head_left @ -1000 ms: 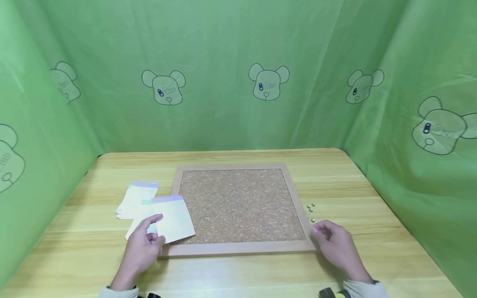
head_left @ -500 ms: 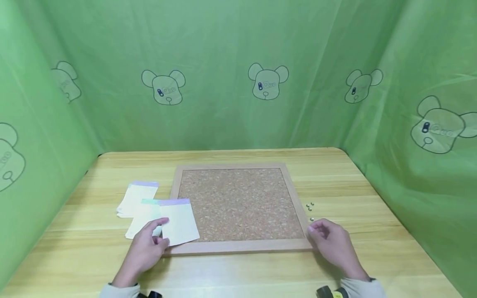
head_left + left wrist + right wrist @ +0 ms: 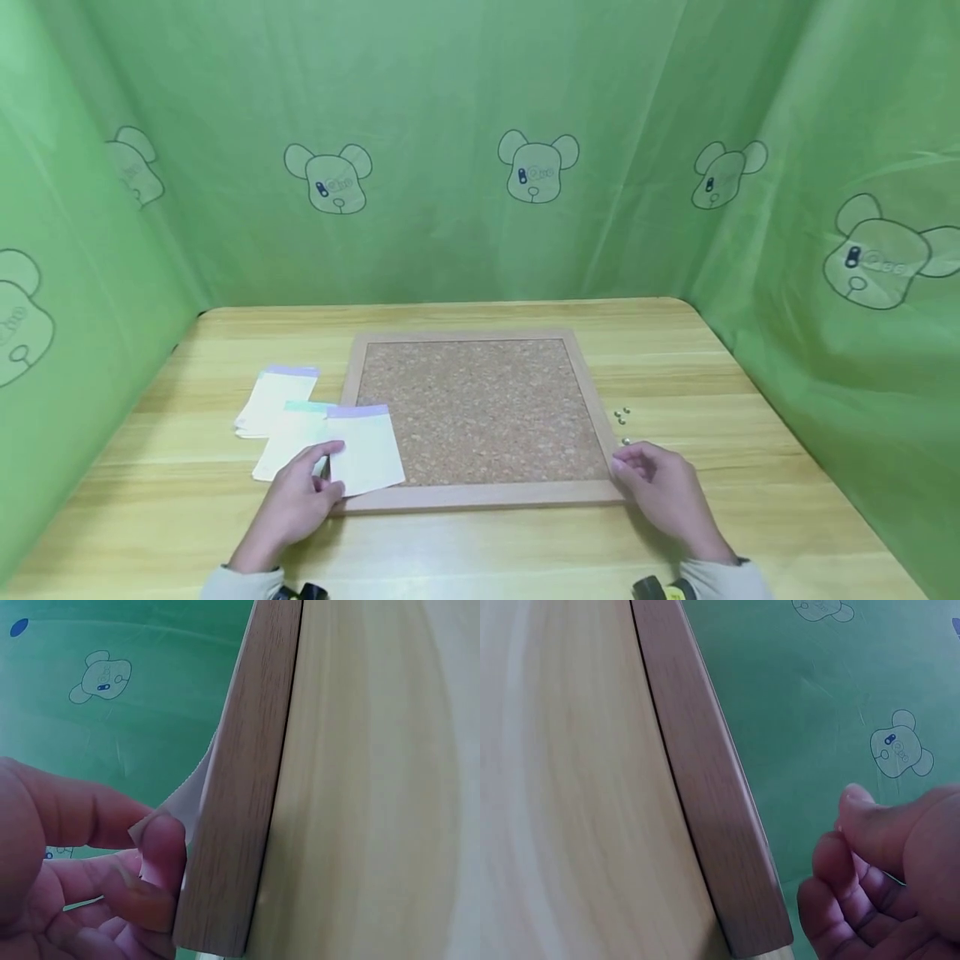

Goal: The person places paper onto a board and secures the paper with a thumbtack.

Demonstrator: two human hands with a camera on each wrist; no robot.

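Observation:
A white paper sheet with a purple top strip point(image 3: 367, 450) lies over the lower left corner of a wood-framed cork board point(image 3: 487, 408). My left hand point(image 3: 303, 496) pinches its left edge between thumb and fingers; in the left wrist view the paper point(image 3: 184, 806) curves up beside the board's wooden frame point(image 3: 240, 780). At the board's lower right corner is my right hand point(image 3: 663, 492), with thumb and index finger drawn together. In the right wrist view the right hand point(image 3: 877, 877) is beside the frame; whether anything small sits between its fingertips cannot be made out.
Several small metallic tacks point(image 3: 622, 415) lie right of the board, just beyond my right hand. Left of the board are a sheet with a mint strip point(image 3: 288, 442), partly beneath the held one, and a paper stack point(image 3: 277, 400). Green curtains point(image 3: 450, 250) enclose the wooden table point(image 3: 480, 554).
The held sheet has shifted right and slightly toward me, settling lower onto the board's corner and uncovering more of the mint-strip sheet. My right hand has drifted slightly left.

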